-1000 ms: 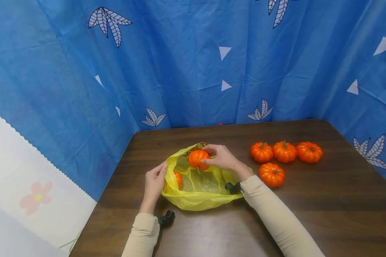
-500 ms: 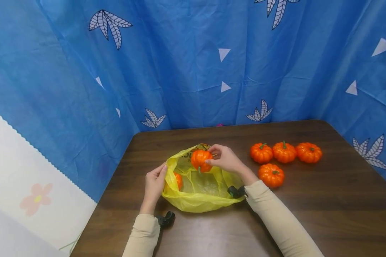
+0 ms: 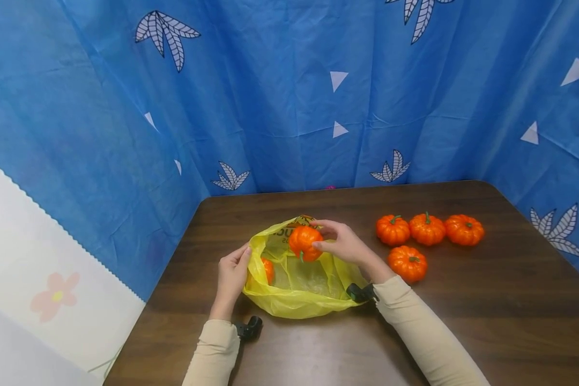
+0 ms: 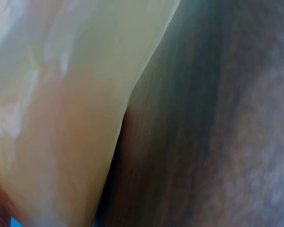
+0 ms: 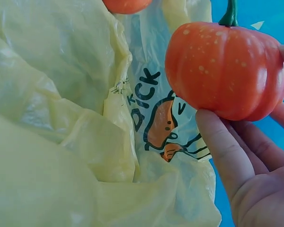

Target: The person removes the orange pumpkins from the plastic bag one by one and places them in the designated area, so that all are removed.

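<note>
A thin yellow plastic bag (image 3: pixel 296 306) lies with its mouth spread wide on the wooden table. My left hand (image 3: pixel 232 274) pinches the bag's left rim between thumb and fingers. Above the mouth, my right hand (image 3: pixel 344 247) holds a small orange pumpkin (image 3: pixel 303 239) by its right side, its green stem tilted toward me. The right wrist view shows fingers and thumb round this pumpkin (image 5: pixel 227 71), with printed bag plastic (image 5: pixel 132 156) beside it. Another pumpkin (image 3: pixel 267 271) sits inside the bag at the left, partly hidden by the rim. Mostly blurred plastic (image 4: pixel 61 104) fills the left wrist view's left side.
Right of the bag stand several more pumpkins: three in a back row, the middle one (image 3: pixel 427 229) among them, and one nearer pumpkin (image 3: pixel 407 264). A blue patterned curtain (image 3: pixel 289 107) hangs behind the dark table (image 3: pixel 487 311).
The held pumpkin and my right hand have shifted slightly right over the bag's mouth. My left hand keeps its place on the rim.
</note>
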The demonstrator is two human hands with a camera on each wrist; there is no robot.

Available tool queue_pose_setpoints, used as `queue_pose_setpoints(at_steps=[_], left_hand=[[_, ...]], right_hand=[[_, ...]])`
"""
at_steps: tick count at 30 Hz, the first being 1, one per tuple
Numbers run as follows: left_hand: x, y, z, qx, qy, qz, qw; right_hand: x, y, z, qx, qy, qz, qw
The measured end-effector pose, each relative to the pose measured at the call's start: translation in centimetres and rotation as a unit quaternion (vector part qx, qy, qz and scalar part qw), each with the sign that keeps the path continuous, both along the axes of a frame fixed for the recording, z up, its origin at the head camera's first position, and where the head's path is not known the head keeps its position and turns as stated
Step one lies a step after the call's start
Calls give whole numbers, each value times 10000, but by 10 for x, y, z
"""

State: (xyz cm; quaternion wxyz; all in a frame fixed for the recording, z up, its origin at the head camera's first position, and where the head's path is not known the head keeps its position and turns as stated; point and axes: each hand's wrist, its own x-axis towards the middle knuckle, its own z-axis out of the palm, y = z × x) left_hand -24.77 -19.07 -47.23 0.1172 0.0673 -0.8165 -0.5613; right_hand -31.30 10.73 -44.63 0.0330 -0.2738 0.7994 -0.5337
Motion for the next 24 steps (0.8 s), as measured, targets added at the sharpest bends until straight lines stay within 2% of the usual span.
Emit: queue_pose_setpoints(at_steps=[7,15,24], left_hand=[[-1,0,0,1,-36,-37,10000],[-1,-1,-2,63,-66,-31,10000],[-2,-1,-3,29,-42,-12,10000]], right_hand=[[7,5,-2,-269,-202,193,9992],[15,8,-3,-1010,-1250,297,9866],[24,14,2,-1116,-1567,139,9812]])
